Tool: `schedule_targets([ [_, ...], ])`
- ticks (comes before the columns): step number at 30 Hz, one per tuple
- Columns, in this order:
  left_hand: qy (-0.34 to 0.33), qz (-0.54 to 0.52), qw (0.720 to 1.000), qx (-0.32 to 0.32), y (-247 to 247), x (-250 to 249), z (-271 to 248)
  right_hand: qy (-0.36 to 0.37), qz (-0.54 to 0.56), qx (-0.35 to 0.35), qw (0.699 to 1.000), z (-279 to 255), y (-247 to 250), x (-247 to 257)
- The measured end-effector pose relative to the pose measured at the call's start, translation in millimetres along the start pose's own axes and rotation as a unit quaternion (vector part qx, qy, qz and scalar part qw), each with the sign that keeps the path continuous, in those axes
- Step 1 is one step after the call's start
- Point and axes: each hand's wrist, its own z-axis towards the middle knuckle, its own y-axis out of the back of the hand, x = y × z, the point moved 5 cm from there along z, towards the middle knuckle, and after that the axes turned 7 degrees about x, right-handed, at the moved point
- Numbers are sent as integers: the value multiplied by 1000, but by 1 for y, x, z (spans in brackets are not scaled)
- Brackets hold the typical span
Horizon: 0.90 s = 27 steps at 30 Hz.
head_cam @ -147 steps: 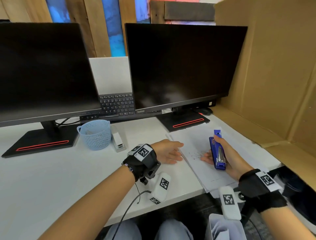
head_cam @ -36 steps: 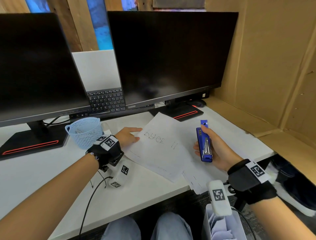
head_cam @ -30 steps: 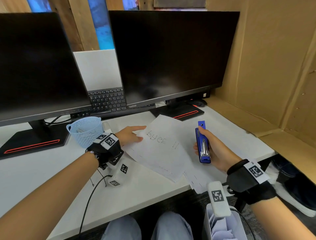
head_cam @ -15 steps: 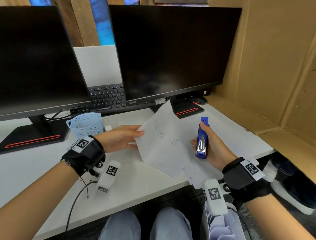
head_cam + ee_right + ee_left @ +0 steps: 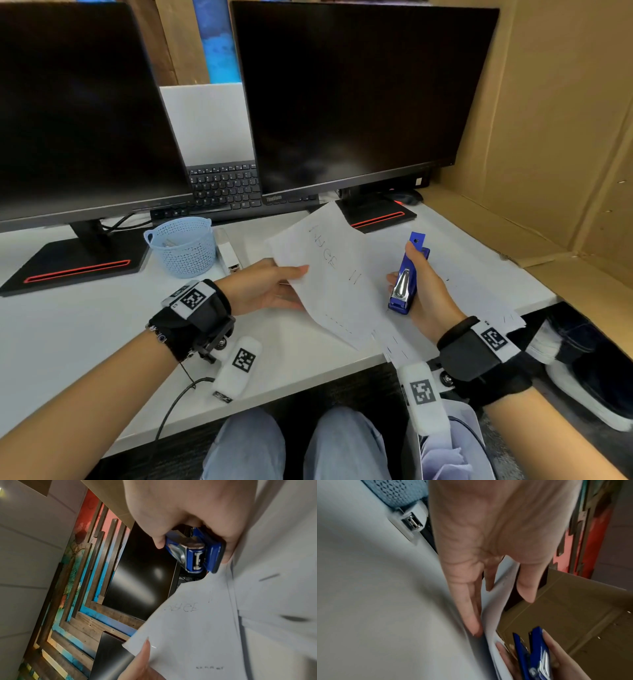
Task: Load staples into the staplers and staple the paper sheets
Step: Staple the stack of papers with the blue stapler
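Sheet lifted centre frame, ready for stapling.
My left hand [image 5: 270, 291] pinches the paper sheet [image 5: 329, 274] tilted up; my right hand [image 5: 424, 291] grips the blue stapler [image 5: 406, 277] just beside it.

The room is evenly and fairly brightly lit from overhead. The white tabletop [image 5: 68, 329] takes the light flatly, with only soft shadows under the forearms. Both dark monitors [image 5: 359, 89] carry faint, hazy reflections, and in the right wrist view a broad pale sheen streaks across one screen. The head view is sharp in the middle and bows outward at its edges. The left wrist view is smeared with motion blur; the left hand [image 5: 488, 534] sits too close and looks soft. The paper sheet [image 5: 197, 635] blurs toward the right edge.
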Motion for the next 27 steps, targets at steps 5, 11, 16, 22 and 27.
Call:
schedule_targets([
  [5, 5, 18, 999, 51, -28, 9, 5, 1, 11, -16, 1000, 3, 0, -3],
  [11, -38, 14, 994, -103, -13, 5, 13, 1, 58, 34, 998, 4, 2, 1],
  [16, -103, 39, 979, -171, 9, -26, -5, -5, 26, 191, 981, -6, -9, 14],
  [22, -147, 14, 967, -209, 25, -50, -28, -85, -47, 414, 905, -33, -32, 3],
  [27, -160, -2, 965, -207, 29, -52, -37, -121, -131, 482, 858, -48, -49, -15],
])
